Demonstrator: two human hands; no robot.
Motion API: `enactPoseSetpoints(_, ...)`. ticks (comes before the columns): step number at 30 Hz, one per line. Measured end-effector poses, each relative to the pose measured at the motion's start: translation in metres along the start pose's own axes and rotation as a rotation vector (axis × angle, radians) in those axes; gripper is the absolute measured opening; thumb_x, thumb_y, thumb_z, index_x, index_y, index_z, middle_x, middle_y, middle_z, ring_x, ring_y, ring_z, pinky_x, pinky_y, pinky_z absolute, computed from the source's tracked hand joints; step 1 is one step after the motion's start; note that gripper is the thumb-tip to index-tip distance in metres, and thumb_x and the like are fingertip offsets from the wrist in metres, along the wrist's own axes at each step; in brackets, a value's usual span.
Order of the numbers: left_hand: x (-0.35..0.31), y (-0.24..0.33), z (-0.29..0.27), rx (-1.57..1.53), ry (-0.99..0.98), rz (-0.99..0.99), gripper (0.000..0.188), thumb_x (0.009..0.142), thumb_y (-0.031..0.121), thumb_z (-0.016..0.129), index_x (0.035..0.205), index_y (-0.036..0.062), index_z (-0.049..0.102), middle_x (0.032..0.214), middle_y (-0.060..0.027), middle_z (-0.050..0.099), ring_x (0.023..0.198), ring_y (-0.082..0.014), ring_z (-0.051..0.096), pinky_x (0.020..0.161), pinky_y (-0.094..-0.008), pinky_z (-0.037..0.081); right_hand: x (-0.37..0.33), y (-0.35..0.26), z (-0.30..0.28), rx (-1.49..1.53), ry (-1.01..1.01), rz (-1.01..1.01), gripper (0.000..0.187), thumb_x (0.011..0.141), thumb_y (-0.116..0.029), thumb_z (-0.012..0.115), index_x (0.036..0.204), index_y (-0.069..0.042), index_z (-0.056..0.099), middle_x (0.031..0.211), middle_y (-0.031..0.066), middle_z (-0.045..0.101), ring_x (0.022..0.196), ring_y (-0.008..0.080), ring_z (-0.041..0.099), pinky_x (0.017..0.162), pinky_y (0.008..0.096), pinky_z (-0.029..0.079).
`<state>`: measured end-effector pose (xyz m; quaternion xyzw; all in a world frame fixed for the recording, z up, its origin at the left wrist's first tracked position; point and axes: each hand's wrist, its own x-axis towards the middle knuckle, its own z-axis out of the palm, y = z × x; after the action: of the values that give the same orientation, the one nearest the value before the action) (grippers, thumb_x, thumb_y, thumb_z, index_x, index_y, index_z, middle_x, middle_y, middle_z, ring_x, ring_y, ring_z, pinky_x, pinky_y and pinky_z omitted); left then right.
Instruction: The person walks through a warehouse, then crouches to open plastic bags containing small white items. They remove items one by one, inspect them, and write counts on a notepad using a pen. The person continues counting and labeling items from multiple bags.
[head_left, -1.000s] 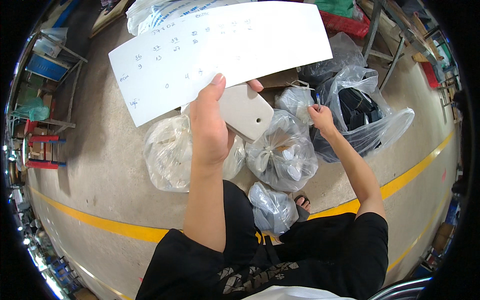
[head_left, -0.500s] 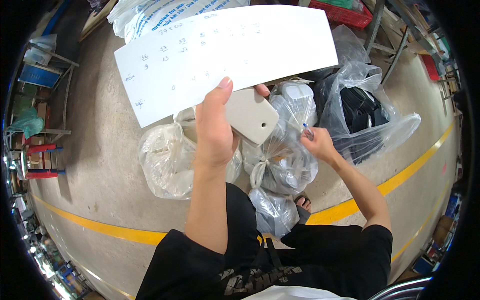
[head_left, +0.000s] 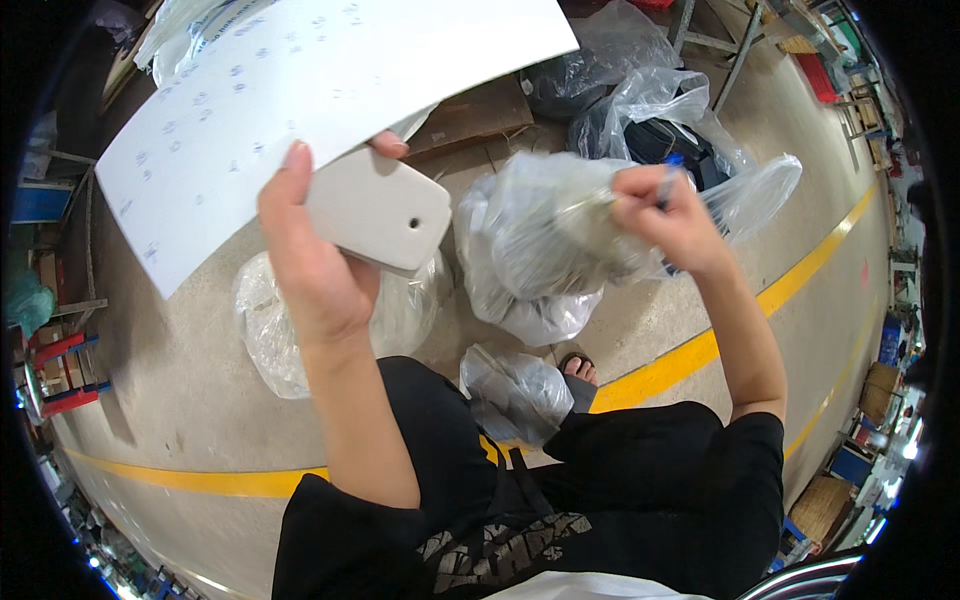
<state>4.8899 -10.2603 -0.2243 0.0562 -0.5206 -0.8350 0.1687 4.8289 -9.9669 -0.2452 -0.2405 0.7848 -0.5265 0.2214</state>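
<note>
My left hand [head_left: 322,262] is closed around a pale grey flat board [head_left: 385,208] with rounded corners and a small hole near one end. The same hand pins a large white sheet of paper [head_left: 330,75] with handwriting against it, the thumb on top. My right hand [head_left: 668,218] grips the gathered top of a clear plastic bag [head_left: 530,225], which is smeared by motion and holds whitish contents. A pen with a blue end [head_left: 672,165] sticks up from the same fist.
An open clear bag with black items [head_left: 680,150] lies beyond my right hand. Another clear bag [head_left: 270,320] rests below my left hand, and a smaller one [head_left: 520,390] by my foot. A brown box [head_left: 470,120] stands behind. A yellow line [head_left: 640,385] crosses the floor.
My right hand has moved up and right, pulling the bag's top with it. My left hand, with board and paper, has shifted left, and the paper has tilted.
</note>
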Motion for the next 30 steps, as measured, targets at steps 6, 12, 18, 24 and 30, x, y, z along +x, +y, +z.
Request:
enactPoseSetpoints(6, -0.006, -0.002, 0.001, 0.003, -0.007, 0.061, 0.041, 0.101, 0.033, 0.037, 0.119, 0.0016, 0.056, 0.099, -0.0144, 0.069, 0.097, -0.0217, 0.065, 0.084, -0.0334, 0.053, 0.020, 0.045, 0.060, -0.602, -0.367, -0.085, 0.018, 0.082, -0.025, 0.067, 0.083, -0.008, 0.066, 0.077, 0.0114, 0.062, 0.073, 0.0316, 0.066, 0.066, 0.0424, 0.051)
enactPoseSetpoints(12, -0.019, 0.009, -0.003, 0.108, 0.032, 0.059, 0.044, 0.101, 0.034, 0.036, 0.120, 0.0003, 0.058, 0.104, -0.0148, 0.069, 0.100, -0.0222, 0.064, 0.089, -0.0333, 0.051, -0.031, 0.083, 0.121, -0.745, -0.419, -0.186, 0.037, 0.080, -0.027, 0.073, 0.110, -0.010, 0.061, 0.108, 0.0095, 0.059, 0.074, 0.0332, 0.067, 0.061, 0.0422, 0.054)
enactPoseSetpoints(18, -0.024, 0.013, -0.011, 0.218, 0.105, 0.070, 0.052, 0.101, 0.037, 0.034, 0.122, -0.0035, 0.059, 0.112, -0.0148, 0.067, 0.109, -0.0223, 0.061, 0.095, -0.0336, 0.050, -0.062, 0.084, 0.150, -1.024, -0.225, -0.294, 0.050, 0.079, -0.025, 0.071, 0.126, -0.012, 0.057, 0.109, 0.0065, 0.056, 0.058, 0.0199, 0.061, 0.052, 0.0330, 0.049)
enactPoseSetpoints(24, -0.028, 0.021, -0.009, 0.233, 0.121, 0.082, 0.052, 0.100, 0.039, 0.036, 0.124, -0.0013, 0.057, 0.114, -0.0146, 0.067, 0.112, -0.0218, 0.060, 0.094, -0.0333, 0.052, -0.072, 0.132, 0.164, -1.207, -0.060, -0.604, 0.034, 0.083, -0.024, 0.061, 0.117, -0.020, 0.061, 0.089, -0.0005, 0.054, 0.058, 0.0123, 0.057, 0.054, 0.0290, 0.043)
enactPoseSetpoints(30, -0.031, 0.020, -0.010, 0.261, 0.127, 0.095, 0.052, 0.100, 0.041, 0.036, 0.124, 0.0008, 0.057, 0.112, -0.0148, 0.068, 0.109, -0.0220, 0.063, 0.090, -0.0311, 0.055, -0.038, 0.116, 0.127, -1.163, 0.046, -0.598, 0.015, 0.078, -0.021, 0.065, 0.093, -0.023, 0.061, 0.071, -0.0045, 0.049, 0.060, 0.0121, 0.057, 0.056, 0.0309, 0.040)
